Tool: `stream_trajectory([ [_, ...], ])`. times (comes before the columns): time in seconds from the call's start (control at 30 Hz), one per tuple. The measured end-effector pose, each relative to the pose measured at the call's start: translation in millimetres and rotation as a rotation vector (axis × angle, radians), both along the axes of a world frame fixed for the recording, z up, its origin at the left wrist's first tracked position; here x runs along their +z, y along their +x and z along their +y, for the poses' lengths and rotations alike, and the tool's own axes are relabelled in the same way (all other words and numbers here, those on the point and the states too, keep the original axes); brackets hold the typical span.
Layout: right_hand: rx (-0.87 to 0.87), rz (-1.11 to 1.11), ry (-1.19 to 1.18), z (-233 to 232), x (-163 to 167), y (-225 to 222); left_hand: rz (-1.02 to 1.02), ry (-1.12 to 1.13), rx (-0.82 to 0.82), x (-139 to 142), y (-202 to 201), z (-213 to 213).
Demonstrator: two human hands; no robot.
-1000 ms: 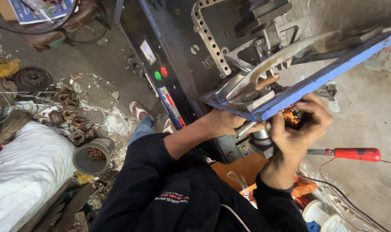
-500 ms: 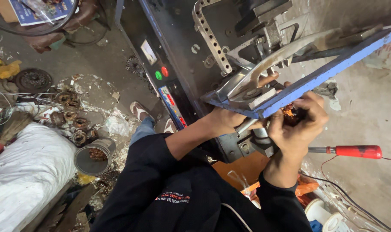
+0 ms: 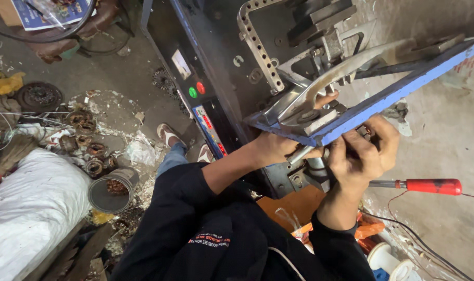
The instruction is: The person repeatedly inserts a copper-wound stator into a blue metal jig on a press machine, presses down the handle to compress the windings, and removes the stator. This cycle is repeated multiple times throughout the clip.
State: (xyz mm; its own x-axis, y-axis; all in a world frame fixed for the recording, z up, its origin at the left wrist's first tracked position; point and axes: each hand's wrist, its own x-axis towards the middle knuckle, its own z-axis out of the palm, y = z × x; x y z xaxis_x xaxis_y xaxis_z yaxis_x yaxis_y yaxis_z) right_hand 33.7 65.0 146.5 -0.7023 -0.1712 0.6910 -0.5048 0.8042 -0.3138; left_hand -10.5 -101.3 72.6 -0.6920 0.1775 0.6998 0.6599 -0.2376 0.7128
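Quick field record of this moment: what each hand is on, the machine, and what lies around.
left hand: under the blue plate, at a metal rod; what the fingers clasp is hidden
right hand: curled beneath the blue plate's edge; the part it holds is too hidden to name
machine: dark panel with green button and red button, perforated metal bracket
nearby tool: red-handled screwdriver lying right of the right hand
floor, left: metal can, white sack, rusty round parts
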Motion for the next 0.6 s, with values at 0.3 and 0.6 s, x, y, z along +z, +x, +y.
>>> stream_trajectory([
  [0.3,-0.080,0.005,0.013,-3.4,-0.3,-0.4,-0.097,-0.025,-0.065,8.1,3.3,-8.6],
  [0.6,-0.013,0.026,-0.076,1.6,-2.1,-3.1,-0.101,0.028,-0.075,5.2,4.4,-3.8],
])
